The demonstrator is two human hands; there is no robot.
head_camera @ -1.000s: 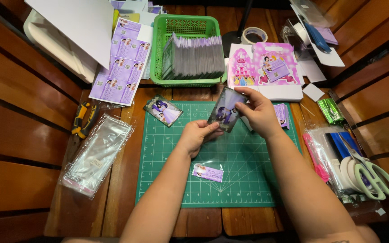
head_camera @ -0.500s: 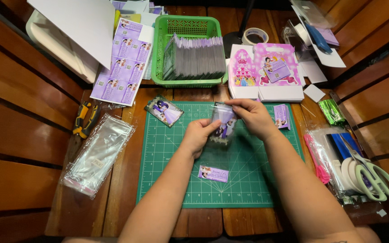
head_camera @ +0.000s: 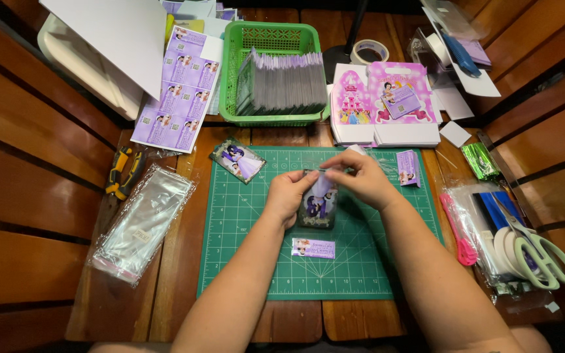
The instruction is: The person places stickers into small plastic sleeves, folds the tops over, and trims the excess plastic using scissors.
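Over the green cutting mat (head_camera: 243, 261), my left hand (head_camera: 287, 194) and my right hand (head_camera: 361, 178) both grip a small clear sleeve holding a purple picture card (head_camera: 317, 204). The fingers pinch its top edge; the card hangs down toward the mat. A second picture card (head_camera: 237, 160) lies at the mat's upper left corner. A small purple label (head_camera: 313, 248) rests on the mat just below my hands.
A green basket (head_camera: 259, 39) of sleeved cards stands behind the mat. Purple label sheets (head_camera: 179, 98) lie to its left, pink boxes (head_camera: 387, 104) to its right. A pack of clear sleeves (head_camera: 142, 222) and a yellow cutter (head_camera: 120, 171) sit left. Scissors (head_camera: 537, 245) lie right.
Both hands have brought the sleeved card down from in front of the pink box toward the middle of the mat, and the fingers now pinch its top.
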